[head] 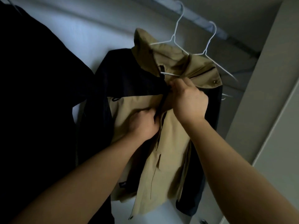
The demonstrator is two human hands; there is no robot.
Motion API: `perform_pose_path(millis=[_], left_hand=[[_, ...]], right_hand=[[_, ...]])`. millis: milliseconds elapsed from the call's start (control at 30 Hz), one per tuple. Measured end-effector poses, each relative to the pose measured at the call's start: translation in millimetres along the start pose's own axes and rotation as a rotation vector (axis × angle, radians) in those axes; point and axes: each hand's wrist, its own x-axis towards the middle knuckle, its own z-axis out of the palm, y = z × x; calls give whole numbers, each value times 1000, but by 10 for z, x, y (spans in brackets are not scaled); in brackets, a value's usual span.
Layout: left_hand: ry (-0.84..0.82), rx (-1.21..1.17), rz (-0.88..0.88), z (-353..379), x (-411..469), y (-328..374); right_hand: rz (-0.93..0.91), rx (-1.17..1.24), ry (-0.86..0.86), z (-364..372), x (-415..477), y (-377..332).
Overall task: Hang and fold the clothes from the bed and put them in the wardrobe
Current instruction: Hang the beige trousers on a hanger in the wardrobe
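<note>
A tan and dark navy jacket [171, 139] hangs inside the wardrobe on a white wire hanger [174, 34] hooked over the rail [215, 28]. My left hand [143, 125] grips the left front edge of the jacket at chest height, fingers curled into the fabric by the zip. Just above, near the collar, my right hand [189, 99] pinches the top of the zip line. The jacket's hood is bunched up over the hanger's shoulders.
A second white wire hanger [210, 44] hangs bare on the rail to the right. A black garment [37, 94] hangs at the left and fills that side. The wardrobe's pale side wall [267, 94] stands at the right.
</note>
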Motion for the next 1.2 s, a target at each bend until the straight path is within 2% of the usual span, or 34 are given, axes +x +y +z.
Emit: perform_pose_path(millis=[133, 300, 400, 667, 900, 1000, 1100, 1200], left_hand=[[85, -35, -31, -251, 292, 262], [103, 77, 72, -321, 393, 274], [137, 100, 103, -319, 386, 301], [35, 100, 35, -323, 302, 266], [-30, 44, 7, -443, 331, 220], [163, -7, 172, -652, 364, 223], [367, -50, 242, -988, 571, 346], [448, -64, 302, -1231, 828, 401]], right_hand=[[8, 17, -30, 18, -2, -24], [-52, -61, -60, -156, 140, 30], [-24, -108, -89, -328, 286, 65], [88, -78, 51, -683, 695, 129], [132, -47, -8, -624, 605, 147], [108, 48, -64, -566, 528, 170], [67, 124, -237, -460, 466, 199], [55, 268, -328, -381, 461, 201]])
